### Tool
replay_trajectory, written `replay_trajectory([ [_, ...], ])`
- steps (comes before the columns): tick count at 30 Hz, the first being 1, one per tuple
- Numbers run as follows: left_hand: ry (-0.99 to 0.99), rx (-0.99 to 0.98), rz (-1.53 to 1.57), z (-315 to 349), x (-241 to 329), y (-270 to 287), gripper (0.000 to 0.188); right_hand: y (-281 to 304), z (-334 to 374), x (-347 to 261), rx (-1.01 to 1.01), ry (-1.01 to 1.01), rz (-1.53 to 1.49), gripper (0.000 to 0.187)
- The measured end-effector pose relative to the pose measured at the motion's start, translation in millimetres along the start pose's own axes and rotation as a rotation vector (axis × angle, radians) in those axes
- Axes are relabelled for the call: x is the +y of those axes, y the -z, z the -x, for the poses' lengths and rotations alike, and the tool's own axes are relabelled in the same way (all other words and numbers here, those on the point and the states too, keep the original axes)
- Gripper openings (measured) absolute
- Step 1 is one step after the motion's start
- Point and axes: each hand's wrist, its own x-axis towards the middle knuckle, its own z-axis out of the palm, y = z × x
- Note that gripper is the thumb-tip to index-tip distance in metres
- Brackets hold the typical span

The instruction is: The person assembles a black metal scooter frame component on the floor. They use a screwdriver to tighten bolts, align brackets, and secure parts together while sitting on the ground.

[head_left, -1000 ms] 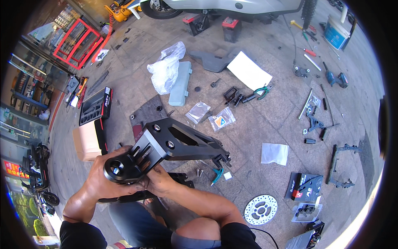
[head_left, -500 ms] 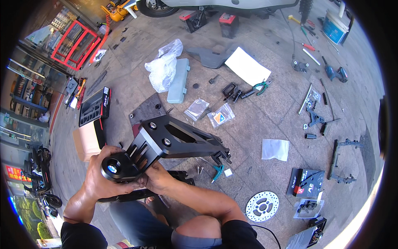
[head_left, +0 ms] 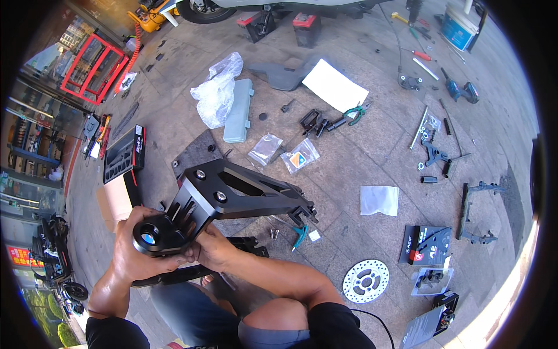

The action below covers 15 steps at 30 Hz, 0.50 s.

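Observation:
Over my knees I hold a large black metal swingarm (head_left: 244, 192), a heavy bracket with two silver bolts on its upper face and a round bored end towards my left. My left hand (head_left: 129, 247) wraps round that bored end, its fingers curled at the near side. Lower down, my right hand (head_left: 214, 249) grips the underside, and its fingertips are partly hidden behind the metal. The far forked end points forward right over the paving. Beneath the swingarm lies another dark part (head_left: 247, 244), mostly covered by my arms.
A green-handled tool (head_left: 300, 237) and small bolts (head_left: 274, 234) lie just beyond my right forearm. To the right are a brake disc (head_left: 366, 281), a clear plastic bag (head_left: 379, 200) and boxes (head_left: 427, 244). Farther off are a grey-blue case (head_left: 238, 110), pliers (head_left: 356, 112) and a cordless drill (head_left: 459, 87).
The whole view has shifted a little, so the ground things sit further left and higher. Both hands keep the same grip on the swingarm.

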Motion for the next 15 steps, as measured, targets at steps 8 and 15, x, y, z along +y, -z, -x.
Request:
replay_trajectory([
  [8,0.036,-0.02,-0.034,-2.9,5.8,1.7,0.074,-0.7,-0.1,-0.1,0.086,-0.001,-0.028,0.026],
  [15,0.055,-0.061,-0.001,-1.0,6.9,3.6,0.076,-2.1,1.3,-0.3,0.025,0.045,-0.012,0.031],
])
